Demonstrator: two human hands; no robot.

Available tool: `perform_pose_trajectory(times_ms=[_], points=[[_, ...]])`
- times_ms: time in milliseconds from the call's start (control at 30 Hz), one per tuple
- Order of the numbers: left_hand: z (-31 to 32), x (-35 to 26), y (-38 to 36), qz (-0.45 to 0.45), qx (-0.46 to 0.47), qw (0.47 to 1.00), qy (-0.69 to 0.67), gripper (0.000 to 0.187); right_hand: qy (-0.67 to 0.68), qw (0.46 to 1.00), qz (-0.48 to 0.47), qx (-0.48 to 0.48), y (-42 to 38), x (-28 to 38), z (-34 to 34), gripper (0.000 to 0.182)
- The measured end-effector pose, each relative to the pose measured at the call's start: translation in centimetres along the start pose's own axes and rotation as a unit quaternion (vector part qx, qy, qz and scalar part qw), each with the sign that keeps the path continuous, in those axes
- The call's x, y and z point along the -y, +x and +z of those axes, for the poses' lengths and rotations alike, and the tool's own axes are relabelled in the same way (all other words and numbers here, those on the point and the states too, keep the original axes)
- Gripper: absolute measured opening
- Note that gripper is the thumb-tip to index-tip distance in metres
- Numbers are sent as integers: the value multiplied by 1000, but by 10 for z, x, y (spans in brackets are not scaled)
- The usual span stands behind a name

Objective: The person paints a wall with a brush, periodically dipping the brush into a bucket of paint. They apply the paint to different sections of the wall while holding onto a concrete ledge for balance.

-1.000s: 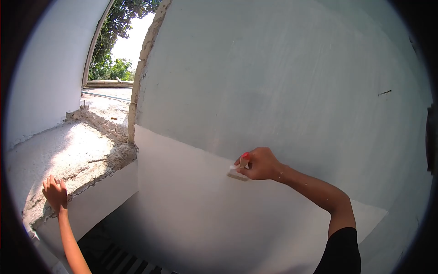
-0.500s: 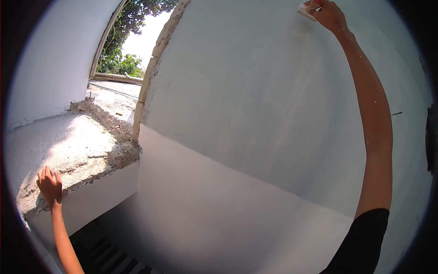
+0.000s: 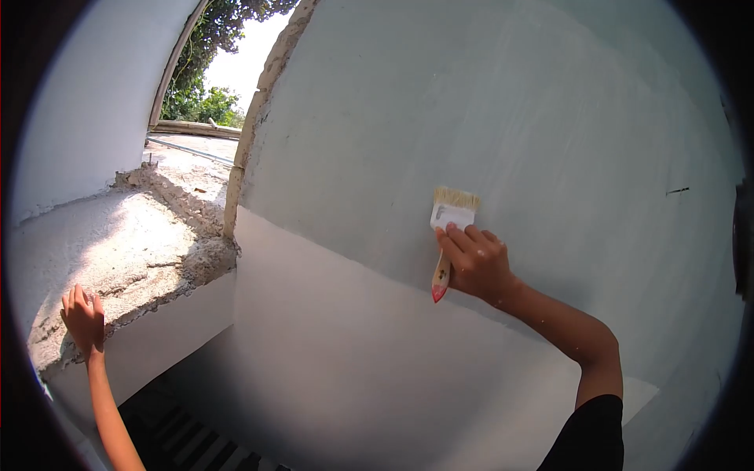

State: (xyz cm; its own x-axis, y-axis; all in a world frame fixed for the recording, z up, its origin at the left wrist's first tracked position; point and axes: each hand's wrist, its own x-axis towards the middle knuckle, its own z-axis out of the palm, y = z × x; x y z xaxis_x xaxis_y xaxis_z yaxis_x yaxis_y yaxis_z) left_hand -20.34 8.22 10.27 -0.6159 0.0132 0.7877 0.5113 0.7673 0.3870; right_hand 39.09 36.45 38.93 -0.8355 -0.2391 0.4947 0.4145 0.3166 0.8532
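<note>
My right hand [image 3: 475, 263] grips a flat paintbrush [image 3: 449, 224] with pale bristles pointing up, a white ferrule and a wooden handle tipped red. The bristles rest against the pale grey-white wall [image 3: 487, 102] just above the line where a brighter white lower band [image 3: 353, 345] begins. My left hand [image 3: 82, 318] lies flat, fingers apart, on the rough edge of a crumbly concrete ledge [image 3: 133, 251] at the left.
An opening above the ledge shows trees [image 3: 208, 98] and bright sky. The wall's broken masonry edge [image 3: 255, 118] runs up beside it. Dark steps [image 3: 188, 447] lie below at the bottom left. A small dark mark [image 3: 677, 190] sits on the wall at right.
My right hand swept from the lower wall up to the top of the view, then came back down to mid-wall with the brush turned bristles-up. My left hand stayed on the ledge.
</note>
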Motion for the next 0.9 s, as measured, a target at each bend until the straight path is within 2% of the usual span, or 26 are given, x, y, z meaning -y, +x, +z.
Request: perform_pose_trajectory(times_ms=[100,167,300,333,367,400,433,500,600,667,700,733,767,800,867,900], points=[[9,7,0,5,4,1000,-15,19,136,987,-4,83,-46,88,-6,24],[13,10,-1,12,-18,1000,-19,19,214,966,24,142,-42,104,-6,17],[16,11,-1,21,-34,999,-22,20,315,911,116,238,4,56,10,15],[16,12,-1,22,-37,999,-21,20,345,874,146,308,25,30,10,14],[20,14,-2,28,-44,998,-26,20,336,868,174,321,40,4,17,15],[22,16,-2,30,-50,998,-23,20,381,843,208,316,58,-23,15,20],[23,17,-2,31,-57,998,-20,21,379,844,209,315,77,-49,11,24],[26,23,-2,25,-37,999,-12,19,387,850,221,282,109,-101,12,27],[54,47,-2,127,-212,968,38,24,289,917,191,196,161,-173,-9,27],[67,61,-4,125,-192,973,34,28,228,950,171,127,191,-230,-15,26],[63,57,-3,145,-218,965,28,27,181,966,164,89,206,-263,-19,23],[61,56,-1,163,-246,955,23,26,136,955,251,86,231,-268,-53,21],[62,60,-2,152,-221,963,28,25,92,959,267,23,246,-289,-61,19],[63,64,-3,141,-196,970,34,24,42,972,229,-13,258,-313,-72,17],[68,71,-7,124,-167,978,21,25,-71,964,207,-148,285,-358,-74,22],[72,75,-9,110,-145,983,7,27,-94,962,195,-168,289,-372,-70,23]])
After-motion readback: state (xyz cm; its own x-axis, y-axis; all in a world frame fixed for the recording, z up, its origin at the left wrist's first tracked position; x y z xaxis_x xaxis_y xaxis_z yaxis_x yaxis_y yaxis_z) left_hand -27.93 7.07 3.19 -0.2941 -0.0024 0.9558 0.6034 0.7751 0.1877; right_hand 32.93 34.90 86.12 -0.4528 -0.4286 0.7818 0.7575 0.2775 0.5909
